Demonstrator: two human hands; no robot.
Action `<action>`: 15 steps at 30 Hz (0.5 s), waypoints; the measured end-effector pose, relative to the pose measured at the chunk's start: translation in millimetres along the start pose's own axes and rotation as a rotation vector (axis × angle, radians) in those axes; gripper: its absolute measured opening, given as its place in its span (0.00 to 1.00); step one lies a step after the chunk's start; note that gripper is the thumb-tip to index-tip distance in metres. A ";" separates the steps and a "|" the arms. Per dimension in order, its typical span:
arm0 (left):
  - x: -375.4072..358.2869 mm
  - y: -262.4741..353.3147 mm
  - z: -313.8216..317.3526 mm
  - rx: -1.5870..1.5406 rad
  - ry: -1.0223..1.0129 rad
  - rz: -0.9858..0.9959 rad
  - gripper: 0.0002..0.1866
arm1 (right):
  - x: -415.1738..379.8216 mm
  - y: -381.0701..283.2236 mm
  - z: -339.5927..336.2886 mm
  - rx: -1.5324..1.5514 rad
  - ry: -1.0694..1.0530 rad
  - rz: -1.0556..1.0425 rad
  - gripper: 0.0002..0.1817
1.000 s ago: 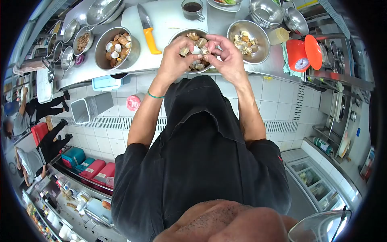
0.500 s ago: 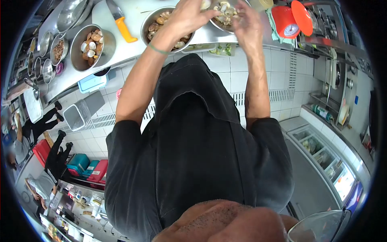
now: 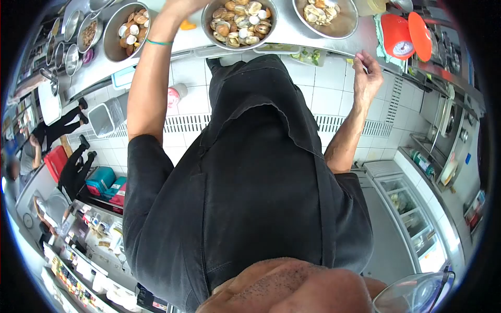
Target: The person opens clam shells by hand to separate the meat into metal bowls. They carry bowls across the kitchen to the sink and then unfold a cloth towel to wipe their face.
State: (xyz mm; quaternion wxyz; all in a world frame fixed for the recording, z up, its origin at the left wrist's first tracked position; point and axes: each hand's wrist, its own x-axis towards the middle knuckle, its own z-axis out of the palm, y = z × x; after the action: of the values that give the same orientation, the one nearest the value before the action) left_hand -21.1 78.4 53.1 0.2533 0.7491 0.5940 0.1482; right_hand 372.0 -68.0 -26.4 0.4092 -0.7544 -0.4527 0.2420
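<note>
My left hand (image 3: 185, 5) is at the top edge, partly cut off, beside the orange knife handle (image 3: 188, 25) on the metal counter; its fingers are hidden. To its right stands a metal bowl of clams (image 3: 241, 23), brown and white. A second metal bowl (image 3: 342, 26) holds pale shelled clam meat. Off the counter's front edge, below and right of that bowl, is my right hand (image 3: 368, 74), fingers loosely curled and apart, nothing visible in it. Another metal pot of clams (image 3: 127, 32) sits left of my left hand.
A red scale (image 3: 399, 36) stands on a green cloth at the right. Several small metal bowls, one with brown bits (image 3: 90, 32), line the left. Below the counter are a grey bin (image 3: 102, 120) and a container of greens (image 3: 308, 55). Other people (image 3: 52, 122) are at the far left.
Both hands have moved apart: the left one leftward from over the clam bowl, the right one away from the clam meat bowl towards me. The view has shifted, so the counter sits higher.
</note>
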 end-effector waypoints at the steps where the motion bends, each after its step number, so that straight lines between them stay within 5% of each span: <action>1: -10.6 8.5 7.4 0.041 0.002 -0.006 0.10 | 3.2 -5.5 1.6 -0.005 -0.012 0.007 0.16; 5: -28.2 -1.1 59.4 0.170 0.096 0.268 0.15 | 21.0 -33.3 33.9 0.038 -0.101 -0.141 0.15; 11: -38.4 10.6 68.7 0.304 0.072 0.166 0.13 | 10.8 -96.9 102.5 0.131 -0.359 -0.403 0.15; 15: -59.9 -6.9 72.5 -0.013 0.304 0.248 0.08 | -5.9 -118.2 129.1 0.158 -0.536 -0.410 0.17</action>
State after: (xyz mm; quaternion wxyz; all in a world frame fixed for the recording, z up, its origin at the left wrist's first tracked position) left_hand -3.8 7.0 -6.1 0.1452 0.7838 0.5277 0.2935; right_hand 216.9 8.5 1.7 0.3728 -0.5234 -0.6660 0.3787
